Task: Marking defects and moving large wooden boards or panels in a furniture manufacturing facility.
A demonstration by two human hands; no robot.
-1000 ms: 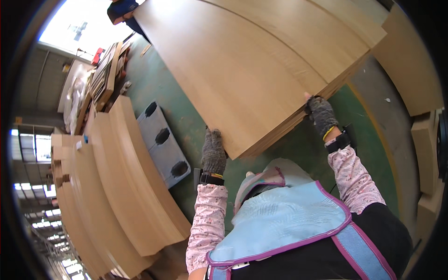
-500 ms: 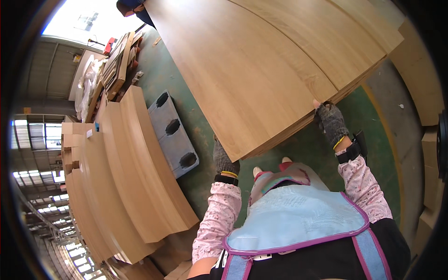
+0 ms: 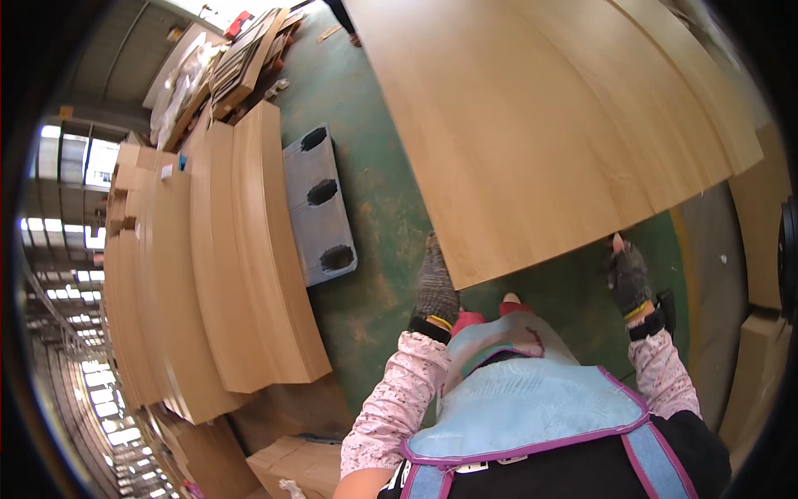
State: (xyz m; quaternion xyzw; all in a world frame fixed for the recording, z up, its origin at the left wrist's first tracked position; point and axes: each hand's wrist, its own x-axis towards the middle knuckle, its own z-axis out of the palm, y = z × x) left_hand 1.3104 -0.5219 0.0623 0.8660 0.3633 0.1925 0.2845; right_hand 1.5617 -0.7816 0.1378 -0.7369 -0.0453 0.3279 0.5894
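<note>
The wood-grained panel (image 3: 532,150) stretches ahead of the person, above the green floor (image 3: 378,195). The gloved left hand (image 3: 437,283) is at the panel's near left corner, the right hand (image 3: 630,279) at its near edge. Whether either grip is closed on it, I cannot tell. Left of the panel lies a grey pallet (image 3: 324,224); farther left of it, tan boards (image 3: 266,274).

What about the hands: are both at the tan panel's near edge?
No, the left hand is at the left edge of the tan panel, by its corner, while the right hand is at the near edge.
</note>
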